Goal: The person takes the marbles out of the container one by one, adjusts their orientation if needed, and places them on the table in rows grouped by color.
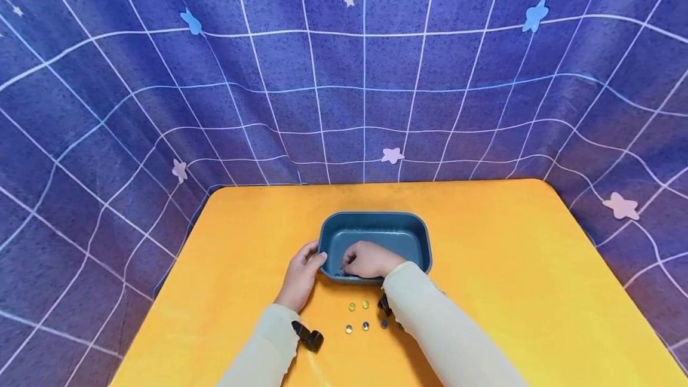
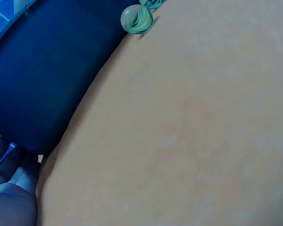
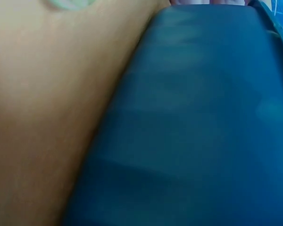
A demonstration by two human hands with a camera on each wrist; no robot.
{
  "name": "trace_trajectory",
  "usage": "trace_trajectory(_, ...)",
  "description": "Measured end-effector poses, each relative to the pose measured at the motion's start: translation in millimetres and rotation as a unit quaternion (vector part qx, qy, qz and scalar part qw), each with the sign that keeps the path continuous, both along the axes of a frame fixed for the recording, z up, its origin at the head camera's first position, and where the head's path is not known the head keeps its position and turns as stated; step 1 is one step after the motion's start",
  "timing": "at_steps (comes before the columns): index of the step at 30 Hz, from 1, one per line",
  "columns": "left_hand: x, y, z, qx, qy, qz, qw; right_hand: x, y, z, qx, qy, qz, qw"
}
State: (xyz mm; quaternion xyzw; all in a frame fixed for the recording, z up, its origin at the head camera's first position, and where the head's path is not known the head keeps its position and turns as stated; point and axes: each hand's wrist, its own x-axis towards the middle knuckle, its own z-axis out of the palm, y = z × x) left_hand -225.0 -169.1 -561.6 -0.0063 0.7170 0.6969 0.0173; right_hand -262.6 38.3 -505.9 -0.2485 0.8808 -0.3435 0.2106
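A dark blue rectangular bin stands on the table in the head view. At its left end my left hand grips the wall, thumb over the rim and fingers along the outside. The left wrist view also has that hand against the bin's outer wall. My right hand reaches down inside the bin with bent fingers, close to the near left corner. A small dark blue marble lies by those fingertips; whether they pinch one is hidden.
Several glass marbles lie on the yellow tabletop before the bin: yellow-green ones nearer it, clear and blue ones closer to me. My right forearm hangs over the table beside them. A blue grid-patterned curtain encloses the table's back and sides.
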Motion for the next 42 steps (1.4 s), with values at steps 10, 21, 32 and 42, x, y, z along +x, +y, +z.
trace_trajectory(10,0.7,0.0,3.2,-0.013,-0.012,0.003,0.9998,-0.7,-10.5,-1.5,-0.005,0.013,0.023,1.0)
trace_trajectory(21,0.8,1.8,4.0,-0.003,-0.011,0.002,0.9999,-4.9,-16.2,0.4,-0.005,0.012,0.048,0.999)
trace_trajectory(32,-1.2,1.0,-0.9,0.0,0.006,0.008,1.0,-3.2,-19.1,2.4,-0.006,-0.008,0.05,0.999)
trace_trajectory(42,-1.7,2.6,-0.1,-0.003,-0.006,0.014,0.9999,-5.8,-17.4,-0.1,-0.008,-0.02,0.052,0.998)
